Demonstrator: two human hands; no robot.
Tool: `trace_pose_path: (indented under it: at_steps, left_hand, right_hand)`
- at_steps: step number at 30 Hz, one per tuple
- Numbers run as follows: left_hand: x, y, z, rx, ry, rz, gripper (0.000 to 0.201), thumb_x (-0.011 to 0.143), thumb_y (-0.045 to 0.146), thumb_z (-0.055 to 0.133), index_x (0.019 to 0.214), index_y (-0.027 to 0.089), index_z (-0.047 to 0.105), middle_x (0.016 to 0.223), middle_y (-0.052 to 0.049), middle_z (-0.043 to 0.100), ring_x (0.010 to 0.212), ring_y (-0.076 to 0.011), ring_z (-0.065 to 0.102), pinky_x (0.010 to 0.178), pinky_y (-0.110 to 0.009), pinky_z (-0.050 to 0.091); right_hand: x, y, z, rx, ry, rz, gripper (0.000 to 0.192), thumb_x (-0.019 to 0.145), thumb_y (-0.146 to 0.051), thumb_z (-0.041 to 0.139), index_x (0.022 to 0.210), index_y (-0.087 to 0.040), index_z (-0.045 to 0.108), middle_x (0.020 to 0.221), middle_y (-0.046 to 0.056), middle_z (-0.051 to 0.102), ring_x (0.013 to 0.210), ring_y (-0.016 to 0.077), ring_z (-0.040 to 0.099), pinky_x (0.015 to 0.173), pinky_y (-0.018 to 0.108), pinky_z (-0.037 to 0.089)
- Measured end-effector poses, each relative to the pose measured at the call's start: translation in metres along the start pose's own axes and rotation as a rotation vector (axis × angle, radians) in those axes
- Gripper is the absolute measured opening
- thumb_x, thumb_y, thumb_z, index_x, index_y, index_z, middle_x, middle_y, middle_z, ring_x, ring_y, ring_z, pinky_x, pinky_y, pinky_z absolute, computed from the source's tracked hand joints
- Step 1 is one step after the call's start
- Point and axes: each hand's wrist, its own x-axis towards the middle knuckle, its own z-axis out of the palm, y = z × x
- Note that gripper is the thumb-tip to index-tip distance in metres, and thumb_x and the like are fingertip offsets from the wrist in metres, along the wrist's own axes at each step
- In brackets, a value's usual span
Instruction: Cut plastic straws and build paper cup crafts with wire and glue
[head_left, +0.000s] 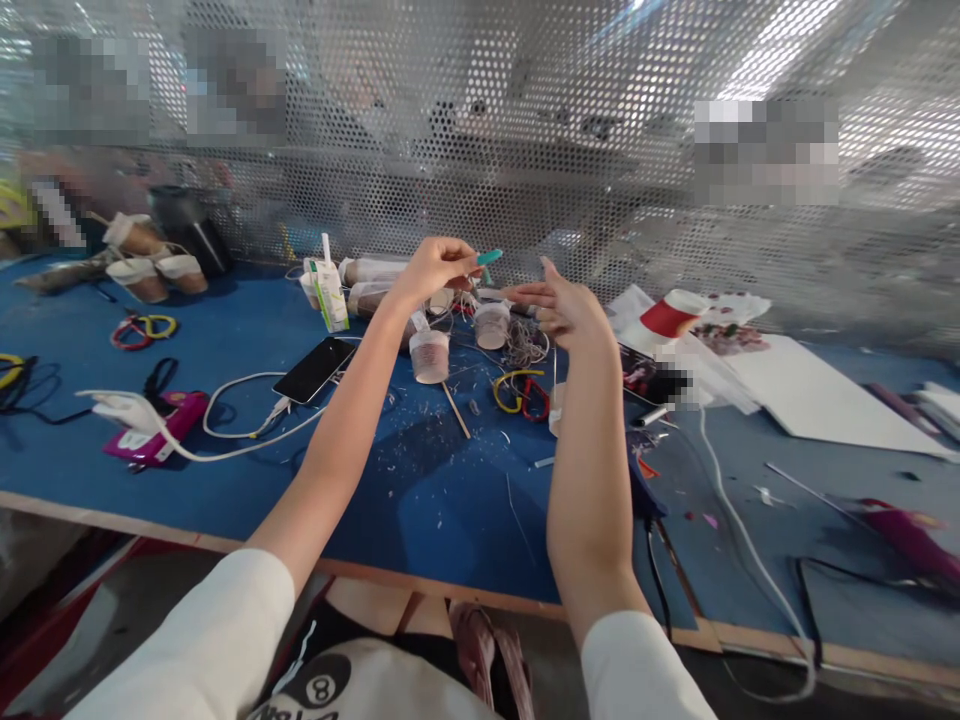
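My left hand [444,268] is raised over the far part of the blue table, its fingers pinched on a small teal piece [489,257] whose kind I cannot make out. To its right, my right hand [571,305] hovers with the index finger and thumb stretched out and apart; nothing shows between them. Under and between the hands stand cups with brown contents and whitish wrapping, among them one cup [430,357] and another cup [492,326]. A tangle of thin grey wire [527,342] lies beside them. A thin wooden stick [456,410] rests on the table.
Yellow-and-red-handled pliers [517,393], a phone [313,370] on a white cable, a purple device [155,428] and a drink carton [328,293] lie around. A red-and-white roll [673,315] and white board [840,395] are at right. A perforated metal screen [480,190] stands behind.
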Motion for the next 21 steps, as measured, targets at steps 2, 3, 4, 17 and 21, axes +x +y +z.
trace_pose_path:
  at_steps: [2,3,4,17,21]
  left_hand:
    - [-0.001,0.001,0.005,0.04,-0.022,0.047,0.02,0.081,0.029,0.066,0.069,0.013,0.061,0.071,-0.002,0.064,0.059,-0.0071,0.059,0.065,-0.023,0.052]
    - [-0.001,0.001,0.006,0.072,-0.031,0.073,0.02,0.079,0.03,0.067,0.07,0.013,0.062,0.07,-0.001,0.064,0.057,-0.0073,0.058,0.064,-0.024,0.052]
    - [-0.001,0.001,0.008,0.107,-0.041,0.097,0.02,0.078,0.031,0.068,0.07,0.014,0.063,0.068,-0.001,0.064,0.056,-0.0075,0.056,0.063,-0.025,0.052]
    - [-0.009,0.015,0.023,0.499,0.062,0.322,0.015,0.067,0.018,0.073,0.059,0.017,0.061,0.129,-0.004,0.052,0.132,-0.0313,0.028,0.113,-0.048,0.026]
    - [-0.014,0.021,0.025,0.649,0.08,0.285,0.009,0.067,0.017,0.073,0.063,0.015,0.066,0.135,-0.007,0.05,0.131,-0.0342,0.029,0.112,-0.048,0.025]
  right_hand:
    - [-0.012,-0.014,0.015,0.056,-0.039,0.056,0.054,0.079,-0.069,0.047,0.078,-0.017,0.065,0.067,0.009,0.068,0.032,0.0028,0.019,0.029,0.021,0.02]
    - [-0.017,-0.021,0.022,0.072,-0.052,0.074,0.053,0.079,-0.068,0.049,0.078,-0.018,0.065,0.067,0.008,0.068,0.032,0.0027,0.02,0.029,0.021,0.021]
    - [-0.022,-0.026,0.028,0.081,-0.06,0.09,0.052,0.079,-0.067,0.049,0.078,-0.018,0.065,0.067,0.008,0.068,0.032,0.0026,0.02,0.028,0.021,0.021]
    - [-0.039,-0.039,0.047,0.191,0.191,-0.047,0.012,0.08,-0.029,0.063,0.076,-0.019,0.067,0.07,0.001,0.064,0.035,0.0012,0.028,0.029,0.019,0.016]
    - [-0.038,-0.041,0.047,0.238,0.244,-0.117,0.015,0.083,-0.027,0.057,0.074,-0.02,0.066,0.074,0.0,0.066,0.034,0.0001,0.027,0.031,0.02,0.017]
